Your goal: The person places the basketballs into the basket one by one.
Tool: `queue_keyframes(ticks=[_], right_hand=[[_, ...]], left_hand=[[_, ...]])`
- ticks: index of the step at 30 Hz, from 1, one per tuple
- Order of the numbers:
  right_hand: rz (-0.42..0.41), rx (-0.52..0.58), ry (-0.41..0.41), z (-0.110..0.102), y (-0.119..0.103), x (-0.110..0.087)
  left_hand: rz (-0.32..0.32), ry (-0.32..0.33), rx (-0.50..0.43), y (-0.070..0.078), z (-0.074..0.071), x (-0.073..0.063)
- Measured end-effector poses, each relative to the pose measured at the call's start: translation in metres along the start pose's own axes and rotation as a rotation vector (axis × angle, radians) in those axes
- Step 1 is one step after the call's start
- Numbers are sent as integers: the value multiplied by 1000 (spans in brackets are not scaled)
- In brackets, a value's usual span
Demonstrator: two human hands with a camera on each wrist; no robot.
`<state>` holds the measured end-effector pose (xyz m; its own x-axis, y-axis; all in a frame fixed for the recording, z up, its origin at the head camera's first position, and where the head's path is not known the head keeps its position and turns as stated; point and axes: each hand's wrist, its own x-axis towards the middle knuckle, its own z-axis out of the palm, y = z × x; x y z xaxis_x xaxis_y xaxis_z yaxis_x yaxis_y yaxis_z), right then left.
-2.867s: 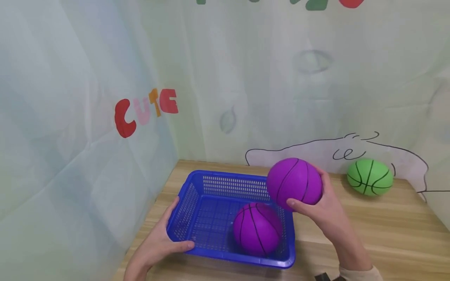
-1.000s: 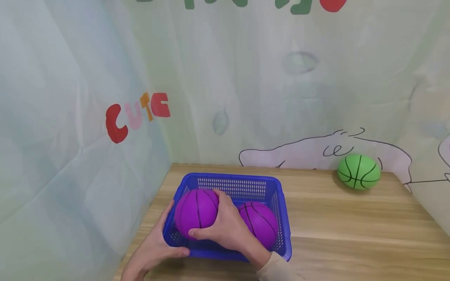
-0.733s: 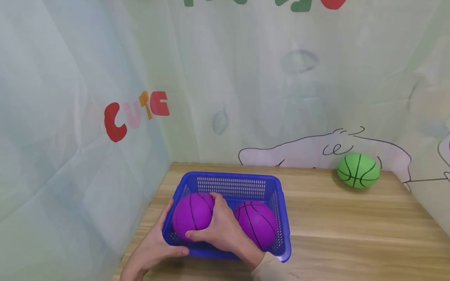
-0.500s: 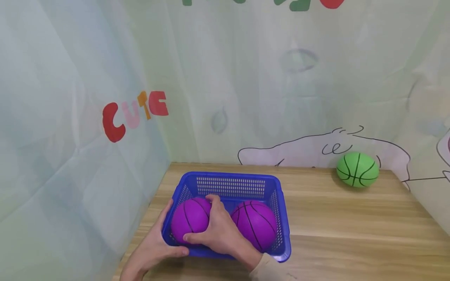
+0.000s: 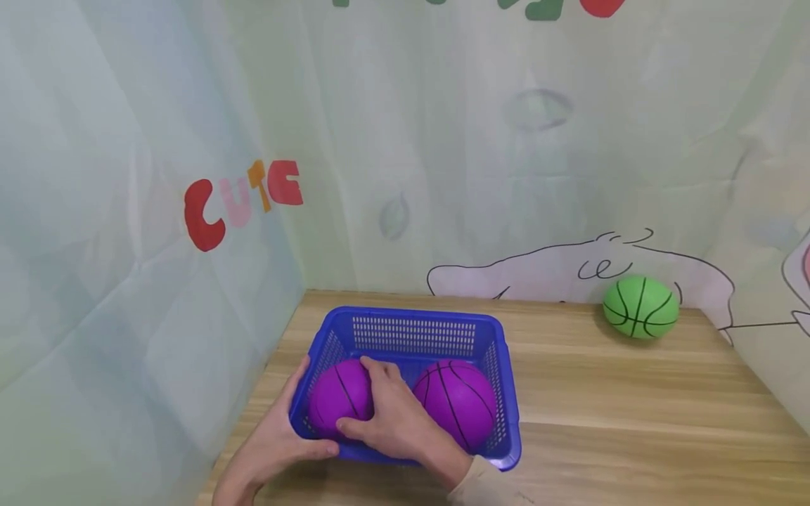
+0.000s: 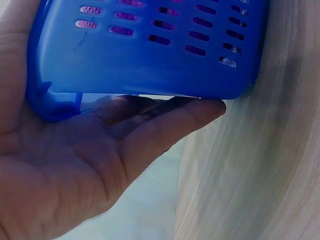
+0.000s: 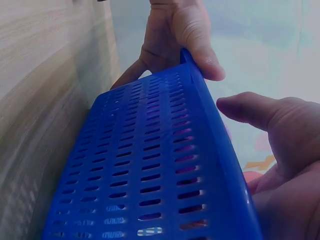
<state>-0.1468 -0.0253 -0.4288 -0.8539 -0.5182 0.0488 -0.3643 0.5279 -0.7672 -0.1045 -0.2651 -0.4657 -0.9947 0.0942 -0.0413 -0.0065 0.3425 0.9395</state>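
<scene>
A blue plastic basket point(image 5: 424, 327) sits on the table with two purple toy basketballs in it. My left hand point(image 5: 275, 443) grips its left end, thumb over the near rim; the left wrist view has the fingers along the basket's outer wall point(image 6: 125, 67). Inside, at the left, lies one purple basketball point(image 5: 335, 393). My right hand point(image 5: 395, 414) curls round that ball's right side, its thumb in front and fingers on top. Against the basket's right half rests the other purple basketball point(image 5: 458, 404). In the right wrist view the slotted wall hides most of the balls.
A green toy basketball point(image 5: 640, 307) lies at the back right of the wooden table point(image 5: 601, 393), near the back wall sheet point(image 5: 468, 176). Another sheet point(image 5: 126, 316) with coloured letters hangs along the left side.
My right hand has carried the second purple basketball leftward and down into the basket's left half. Since half a second ago its fingertips have drawn slightly closer together. The left hand stays on the basket.
</scene>
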Motion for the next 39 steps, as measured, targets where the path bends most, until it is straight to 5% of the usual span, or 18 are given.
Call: queue_keyframes(ticks=[9,27,33,39], right_hand=[[-30,-42,-9,-4,-6,-2],[-86,6,103,-5,-8,2],[-109,23,120,-22,-11,-2],[-132,19,199,-60,-14,-30]], left_hand=[[3,12,10,-1,-3,-3],[68,32,2,-4,-4,-9],[67,36,12,-2,-5,-4],[79,25,7,-3,-2,-2]])
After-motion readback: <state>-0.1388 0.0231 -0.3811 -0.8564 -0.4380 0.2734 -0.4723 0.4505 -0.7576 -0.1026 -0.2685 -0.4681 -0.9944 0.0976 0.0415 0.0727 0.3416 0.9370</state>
